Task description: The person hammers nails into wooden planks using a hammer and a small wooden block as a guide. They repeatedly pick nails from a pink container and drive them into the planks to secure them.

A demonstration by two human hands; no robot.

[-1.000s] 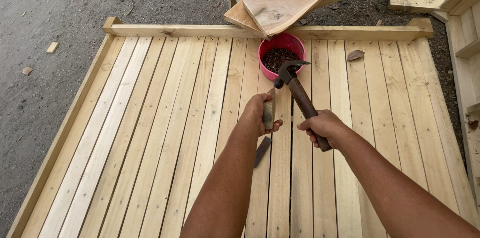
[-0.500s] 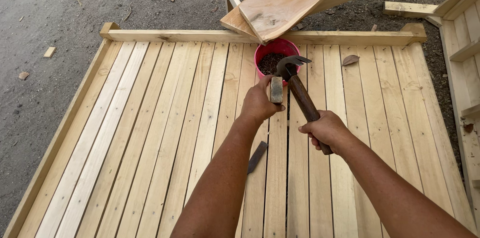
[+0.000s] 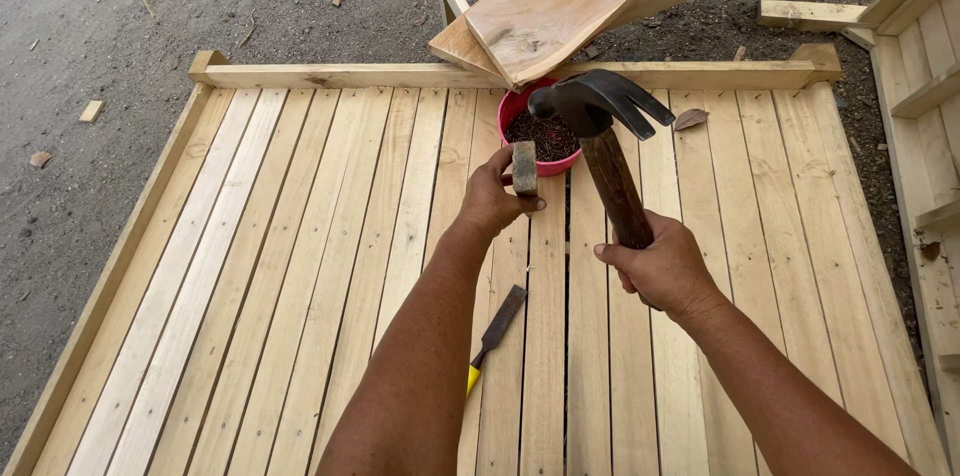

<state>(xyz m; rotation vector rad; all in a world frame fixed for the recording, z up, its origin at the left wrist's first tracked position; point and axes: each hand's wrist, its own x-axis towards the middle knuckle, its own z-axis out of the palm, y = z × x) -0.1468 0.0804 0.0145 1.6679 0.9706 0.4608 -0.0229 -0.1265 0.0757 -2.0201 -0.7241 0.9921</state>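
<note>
Above the slatted wood panel (image 3: 300,266), left hand (image 3: 495,201) pinches a small upright block (image 3: 524,168) just left of the hammer (image 3: 605,136), right hand (image 3: 665,271) fisted round its handle, head tilted up over the red bowl (image 3: 515,111)

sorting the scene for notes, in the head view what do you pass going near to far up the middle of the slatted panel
chisel → left hand with a small block → red bowl of nails → panel's far rail → loose boards on the ground
</note>
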